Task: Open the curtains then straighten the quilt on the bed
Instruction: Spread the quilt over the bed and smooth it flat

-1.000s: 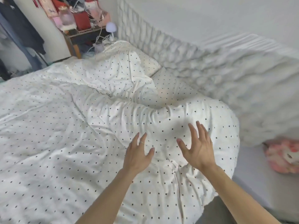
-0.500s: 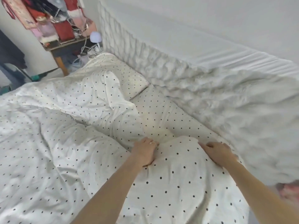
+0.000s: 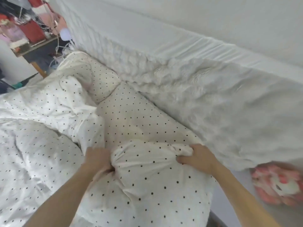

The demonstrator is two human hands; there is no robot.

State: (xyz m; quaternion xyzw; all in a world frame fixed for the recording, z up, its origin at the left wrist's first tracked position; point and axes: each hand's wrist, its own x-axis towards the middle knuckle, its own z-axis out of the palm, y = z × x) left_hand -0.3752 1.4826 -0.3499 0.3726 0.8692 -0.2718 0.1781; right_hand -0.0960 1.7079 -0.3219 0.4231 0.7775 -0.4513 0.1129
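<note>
Quilt [image 3: 49, 145] is lying bunched across the bed's left and near side, leaving the dotted sheet [image 3: 139, 115] bare on the far right. Left hand [image 3: 96, 158] and right hand [image 3: 199, 158] are each clamping a grip on the quilt's near bunched edge, spaced apart (likely to spread the pull evenly toward the fluffy headboard cover [image 3: 213, 99]).
</note>
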